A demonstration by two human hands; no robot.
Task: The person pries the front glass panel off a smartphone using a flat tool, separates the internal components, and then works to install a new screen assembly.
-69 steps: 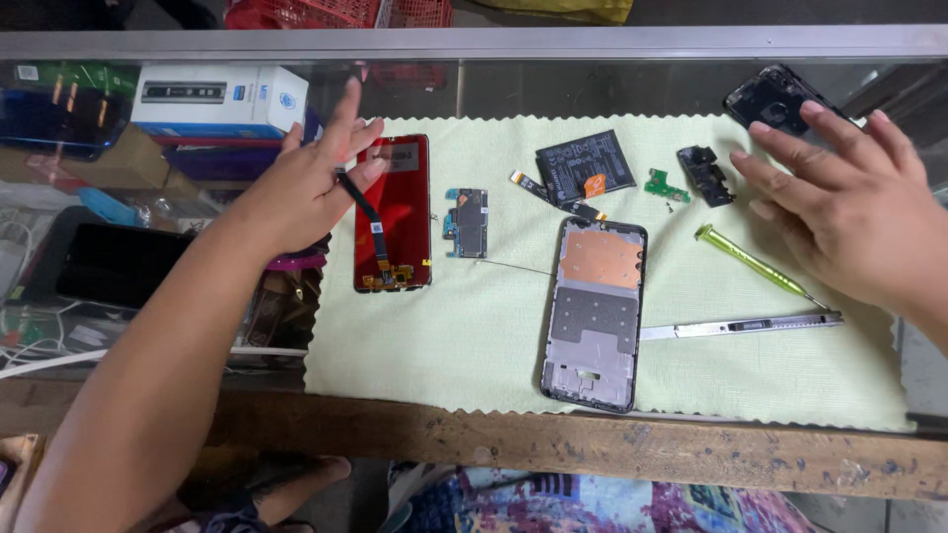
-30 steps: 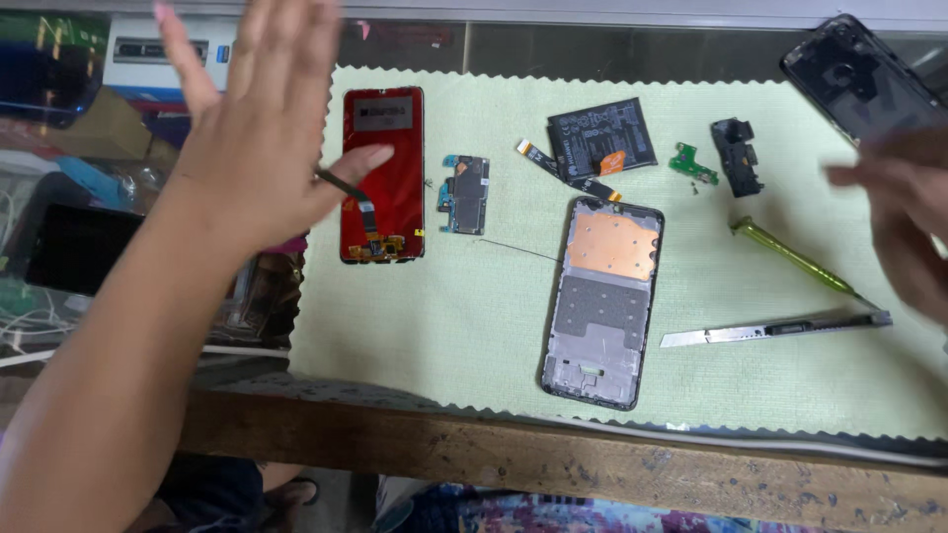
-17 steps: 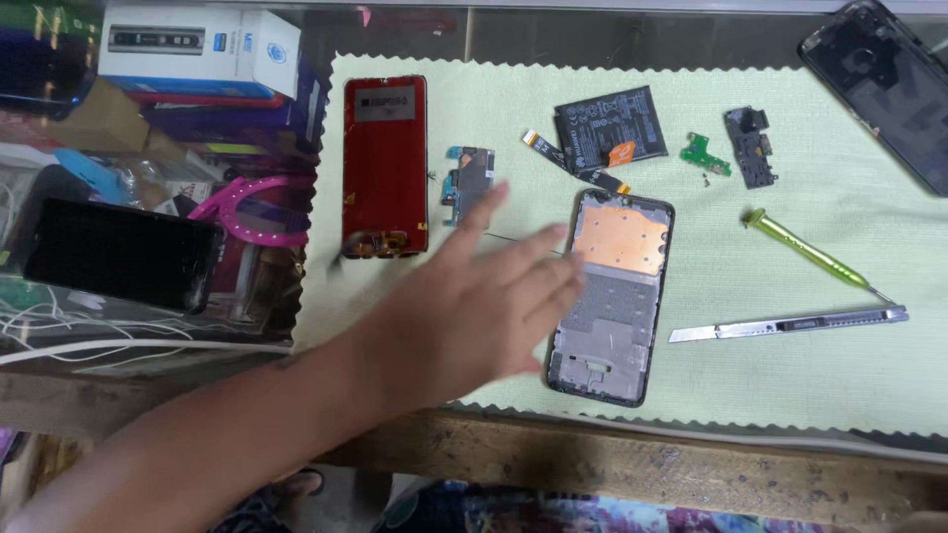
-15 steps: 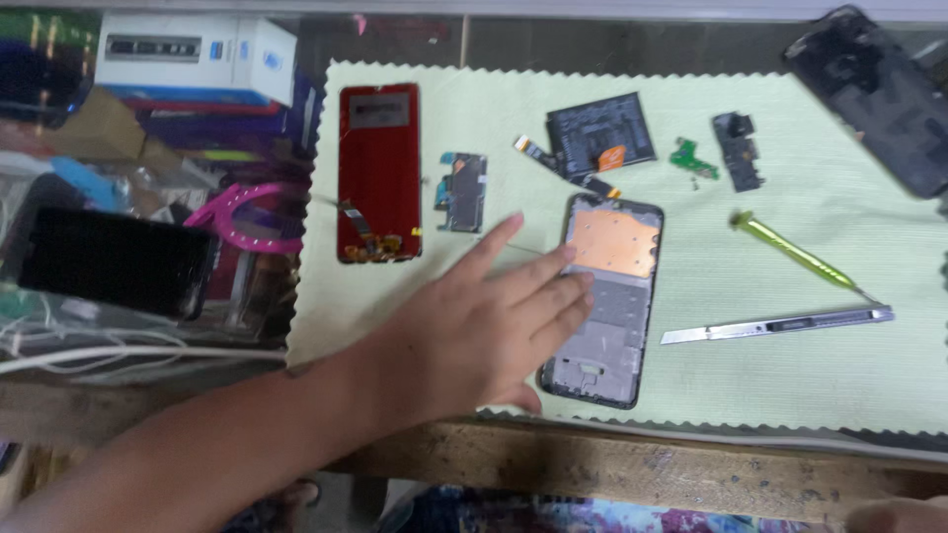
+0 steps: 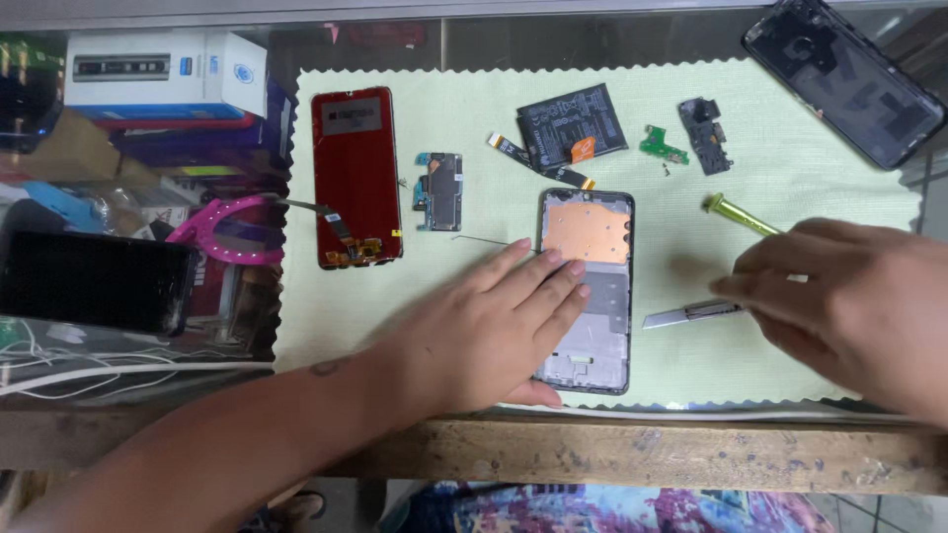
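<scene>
Since the earlier frame, the left hand (image 5: 494, 336) has settled flat on the phone frame (image 5: 587, 288), and the right hand (image 5: 849, 311) has come into view at the tools. Left fingers lie extended and slightly spread, pressing the frame's left edge against the cloth (image 5: 474, 326); nothing is gripped. Right fingers are curled over the screwdriver (image 5: 741, 214) and the metal tool (image 5: 691, 315); which one they pinch cannot be told, as the hand covers both handles. The frame lies face-up near the cloth's front edge, below the battery (image 5: 573, 126).

Hazards: the flex cable (image 5: 538, 166) and small board (image 5: 661, 146) lie loose beside the working area. A sweeping hand could likely displace them, and the tiny screws near the board could roll off.
</scene>
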